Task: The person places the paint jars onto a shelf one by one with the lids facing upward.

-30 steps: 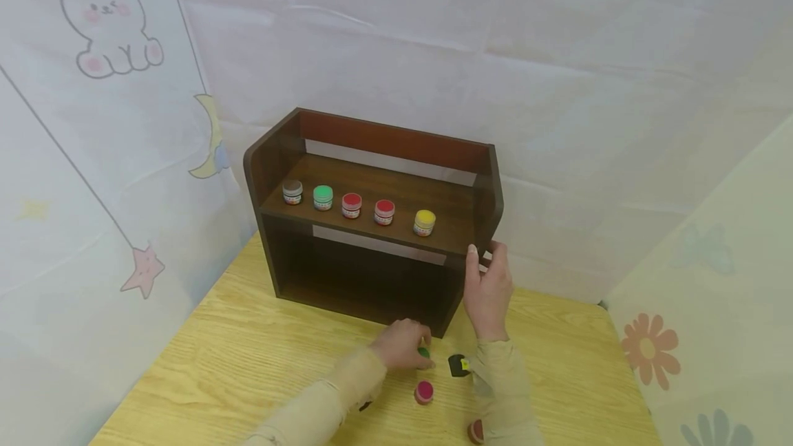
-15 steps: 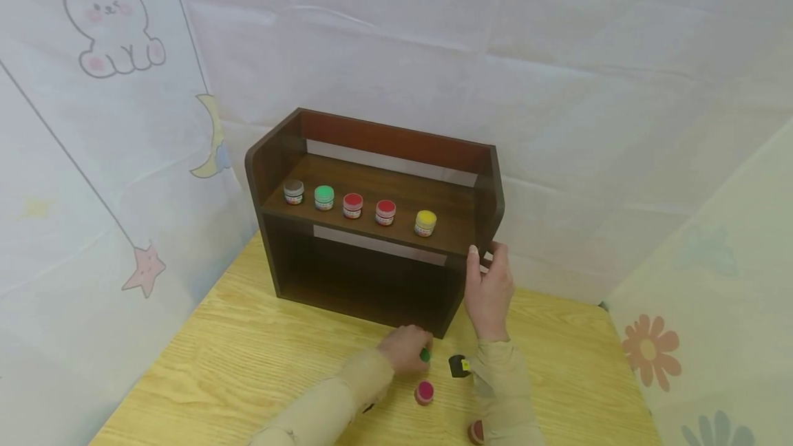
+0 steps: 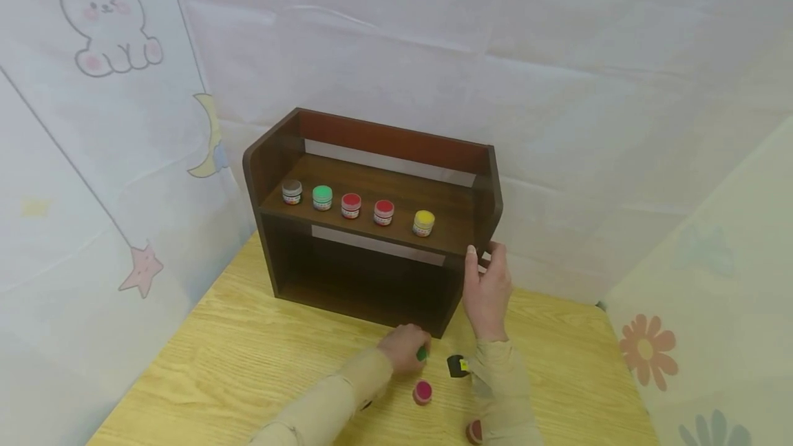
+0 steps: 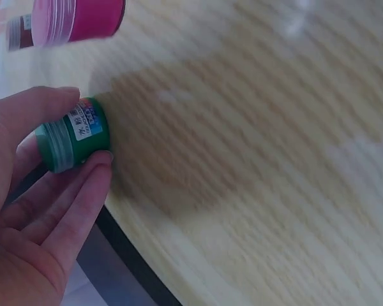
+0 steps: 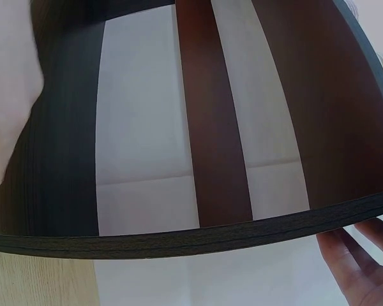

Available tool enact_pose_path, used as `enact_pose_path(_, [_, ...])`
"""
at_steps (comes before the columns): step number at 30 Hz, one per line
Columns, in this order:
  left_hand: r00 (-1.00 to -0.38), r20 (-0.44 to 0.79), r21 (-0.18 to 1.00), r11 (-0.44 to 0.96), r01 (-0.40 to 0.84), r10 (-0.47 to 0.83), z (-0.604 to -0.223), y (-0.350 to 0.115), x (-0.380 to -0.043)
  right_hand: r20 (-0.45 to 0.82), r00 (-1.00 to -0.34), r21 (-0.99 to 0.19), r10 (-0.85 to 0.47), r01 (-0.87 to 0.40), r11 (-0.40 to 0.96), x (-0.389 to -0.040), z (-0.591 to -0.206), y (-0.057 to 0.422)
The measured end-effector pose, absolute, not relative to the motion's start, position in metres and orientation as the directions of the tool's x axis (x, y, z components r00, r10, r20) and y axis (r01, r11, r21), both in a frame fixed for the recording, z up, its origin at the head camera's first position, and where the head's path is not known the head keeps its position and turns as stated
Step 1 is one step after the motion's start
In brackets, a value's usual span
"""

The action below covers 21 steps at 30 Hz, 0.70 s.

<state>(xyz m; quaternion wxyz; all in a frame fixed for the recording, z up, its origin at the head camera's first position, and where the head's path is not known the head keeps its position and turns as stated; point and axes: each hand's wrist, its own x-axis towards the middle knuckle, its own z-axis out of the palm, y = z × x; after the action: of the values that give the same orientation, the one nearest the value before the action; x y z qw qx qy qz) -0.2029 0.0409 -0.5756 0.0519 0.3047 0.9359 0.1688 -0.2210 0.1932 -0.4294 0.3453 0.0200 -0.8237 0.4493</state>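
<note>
My left hand point(image 3: 404, 348) holds a small green paint jar point(image 4: 86, 140) in front of the shelf's lower right corner. In the left wrist view the thumb lies over the jar's upper side and fingertips support it from below; its label shows. My right hand point(image 3: 488, 298) grips the right side panel of the dark brown two-tier shelf point(image 3: 390, 181), thumb at the front edge and fingers along the outside. On the shelf's upper board stand several paint jars in a row: a dark one point(image 3: 292, 193), a green one point(image 3: 322, 199), two red ones point(image 3: 350, 206) and a yellow one point(image 3: 424, 224).
A magenta paint jar point(image 3: 423, 393) stands on the wood-grain table point(image 3: 204, 363) near my left hand. A black thing with a yellow patch point(image 3: 457, 366) lies by my right sleeve. A brownish-red jar point(image 3: 474, 431) is partly covered by that sleeve. White printed sheets point(image 3: 557, 157) hang behind the shelf.
My left hand has shifted slightly right and its fingers have drawn closer round the green paint jar, which has tipped. My right hand has stayed on the shelf's side.
</note>
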Motion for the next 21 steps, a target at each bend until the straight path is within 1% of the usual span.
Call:
enact_pose_path(9, [-0.830, 0.029, 0.398, 0.755, 0.521, 0.558, -0.579, 0.023, -0.216, 0.588, -0.759, -0.727, 0.279, -0.346, 0.593, -0.222, -0.429, 0.192])
enact_pose_path(14, [-0.837, 0.037, 0.462, 0.733, 0.499, 0.546, -0.574, 0.015, -0.220, 0.586, -0.763, -0.728, 0.272, -0.349, 0.590, -0.221, -0.429, 0.192])
enact_pose_path(21, [-0.837, 0.056, 0.536, 0.691, 0.485, 0.544, -0.581, 0.004, -0.233, 0.584, -0.763, -0.727, 0.278, -0.340, 0.596, -0.223, -0.431, 0.193])
